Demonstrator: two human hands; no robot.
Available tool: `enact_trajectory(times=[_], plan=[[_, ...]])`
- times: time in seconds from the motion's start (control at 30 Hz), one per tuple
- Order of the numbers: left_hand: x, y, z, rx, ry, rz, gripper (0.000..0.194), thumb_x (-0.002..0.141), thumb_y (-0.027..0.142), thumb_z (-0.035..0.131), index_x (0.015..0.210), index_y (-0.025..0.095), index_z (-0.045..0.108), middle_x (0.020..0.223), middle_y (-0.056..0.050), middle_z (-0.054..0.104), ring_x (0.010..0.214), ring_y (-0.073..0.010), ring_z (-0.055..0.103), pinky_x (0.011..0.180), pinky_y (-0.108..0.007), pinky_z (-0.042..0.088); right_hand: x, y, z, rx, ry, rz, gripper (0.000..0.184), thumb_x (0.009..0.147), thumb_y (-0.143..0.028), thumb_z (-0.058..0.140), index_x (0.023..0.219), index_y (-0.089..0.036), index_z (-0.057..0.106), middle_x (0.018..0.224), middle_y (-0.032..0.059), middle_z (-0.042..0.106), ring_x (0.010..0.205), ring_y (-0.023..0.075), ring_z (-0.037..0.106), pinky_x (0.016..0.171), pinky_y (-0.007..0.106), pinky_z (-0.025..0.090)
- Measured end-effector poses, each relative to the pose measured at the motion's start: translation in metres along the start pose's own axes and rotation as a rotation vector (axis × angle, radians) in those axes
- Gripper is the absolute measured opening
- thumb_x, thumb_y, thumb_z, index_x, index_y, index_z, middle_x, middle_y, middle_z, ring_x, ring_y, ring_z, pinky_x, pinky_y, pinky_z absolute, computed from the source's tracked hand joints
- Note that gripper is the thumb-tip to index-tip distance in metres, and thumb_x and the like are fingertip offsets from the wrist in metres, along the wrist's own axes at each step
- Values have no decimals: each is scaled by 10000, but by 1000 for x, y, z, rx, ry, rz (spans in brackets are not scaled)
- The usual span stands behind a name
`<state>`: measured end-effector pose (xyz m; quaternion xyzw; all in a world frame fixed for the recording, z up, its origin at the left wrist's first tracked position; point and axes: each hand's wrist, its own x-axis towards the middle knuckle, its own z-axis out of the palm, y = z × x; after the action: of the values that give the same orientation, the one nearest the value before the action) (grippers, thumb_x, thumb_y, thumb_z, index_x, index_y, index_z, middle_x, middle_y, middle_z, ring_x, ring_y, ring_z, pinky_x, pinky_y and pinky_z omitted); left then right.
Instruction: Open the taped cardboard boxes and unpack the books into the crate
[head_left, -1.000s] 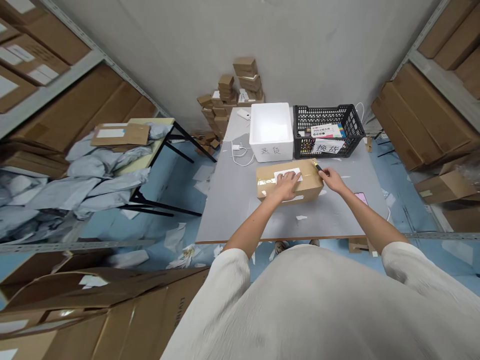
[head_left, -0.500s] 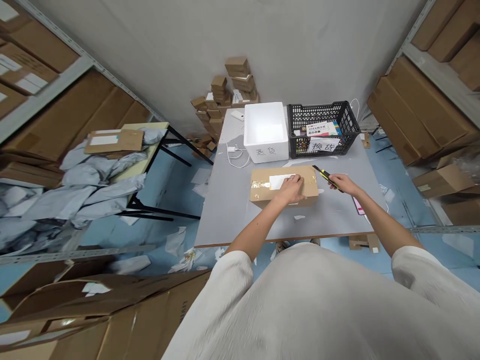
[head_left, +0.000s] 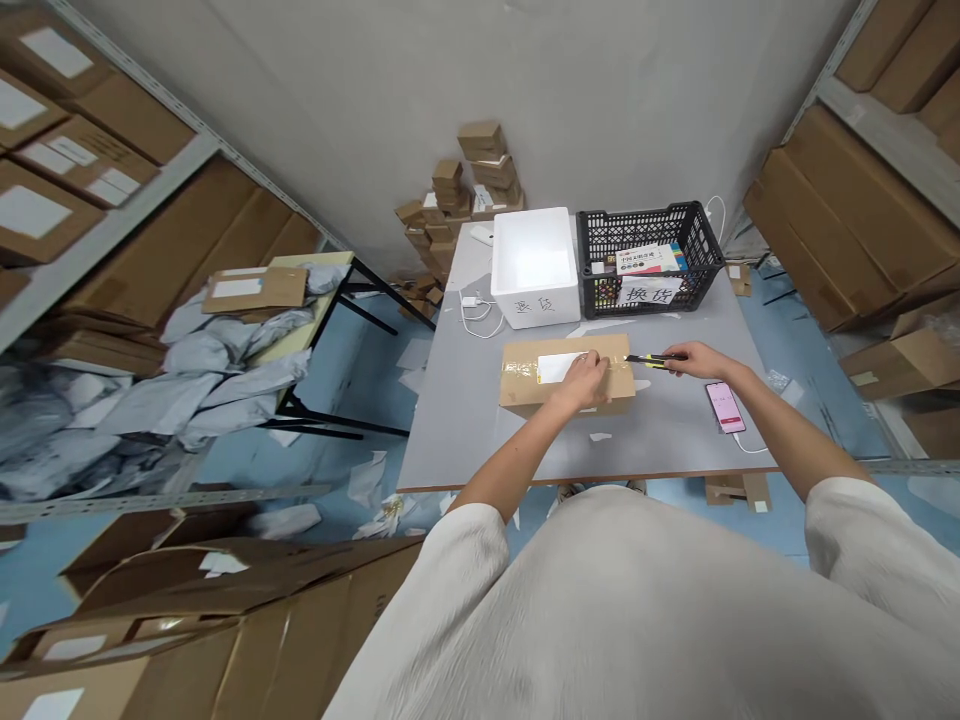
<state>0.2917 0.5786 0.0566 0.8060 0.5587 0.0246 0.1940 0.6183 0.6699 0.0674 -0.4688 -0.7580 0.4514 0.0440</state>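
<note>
A taped cardboard box (head_left: 525, 385) with a white label (head_left: 555, 368) lies on the grey table (head_left: 457, 430). My left hand (head_left: 587, 380) presses down on its top, right of the label, fingers bent and holding the box in place. My right hand (head_left: 690, 360) is closed round a black and yellow utility knife (head_left: 652, 361). The knife points left, with its tip at the box's right end; whether it cuts into the tape is too small to tell.
Behind the box stand a white foam box (head_left: 536, 310) and a black plastic crate (head_left: 712, 270) with books. A phone (head_left: 726, 408) on a cable lies at the right. Grey parcels (head_left: 202, 350) pile up on the left, and scraps of paper litter the floor.
My right hand has turned the knife flatter, and its tip has come down to the box's right end. The phone now shows fully. My left hand stays on the box.
</note>
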Motion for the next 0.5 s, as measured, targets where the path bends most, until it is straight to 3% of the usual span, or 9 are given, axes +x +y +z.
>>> enact_trajectory(times=[0.2, 0.5], plan=[[-2, 1, 1, -27, 15, -32, 816, 752, 381, 978, 1466, 251, 603, 1450, -162, 597, 1351, -415, 632, 1139, -475, 500, 27, 1, -2, -218, 78, -88, 364, 892, -564, 731, 1093, -287, 856, 932, 30, 840, 856, 274, 708, 821, 360, 536], [-9, 5, -5, 23, -11, -20, 795, 815, 398, 964, 1489, 232, 577, 1443, -167, 571, 1318, -409, 629, 1123, -480, 507, 19, -7, -5, -3, -196, 9, 462, 873, -708, 723, 858, -249, 767, 727, 41, 735, 677, 210, 633, 648, 328, 507]])
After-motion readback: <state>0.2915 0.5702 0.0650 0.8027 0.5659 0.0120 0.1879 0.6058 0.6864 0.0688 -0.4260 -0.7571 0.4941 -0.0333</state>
